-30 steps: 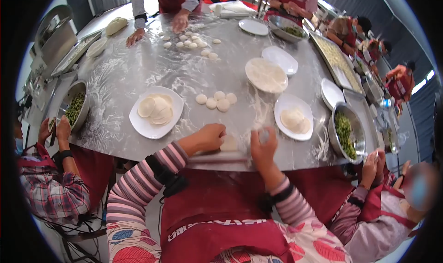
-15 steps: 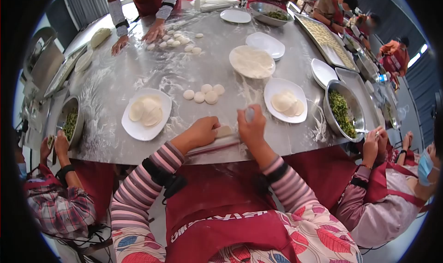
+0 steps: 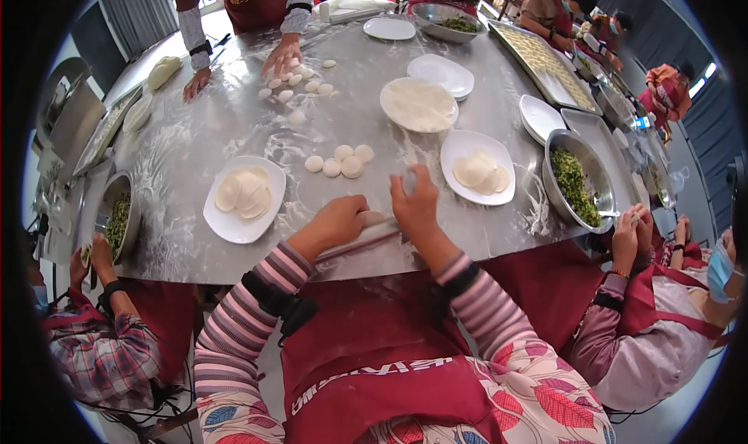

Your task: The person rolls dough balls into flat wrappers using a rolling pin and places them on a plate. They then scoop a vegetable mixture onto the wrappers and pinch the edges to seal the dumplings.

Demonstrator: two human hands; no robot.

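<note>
My left hand (image 3: 341, 221) pinches the edge of a pale dough piece (image 3: 374, 219) near the table's front edge. A blurred rolling pin (image 3: 354, 246) slants beside the dough, its right end meeting my right hand (image 3: 416, 204). That hand is curled over the pin, its fingertips smeared by motion. Behind my hands lie several dough discs (image 3: 340, 162). Flat wrappers are piled on a white plate (image 3: 216, 219) to the left and on another plate (image 3: 502, 191) to the right.
A bowl of green filling (image 3: 577, 187) stands at the right, near a co-worker's hands (image 3: 633, 229). Another filling bowl (image 3: 128, 210) is at the left. Across the steel table (image 3: 171, 179), a person's hand (image 3: 284, 56) touches dough pieces. A floured plate (image 3: 419, 105) sits farther back.
My right hand has shifted slightly left and up, with its fingers less tightly curled. The person opposite has moved a hand onto the dough pieces. The view has shifted slightly.
</note>
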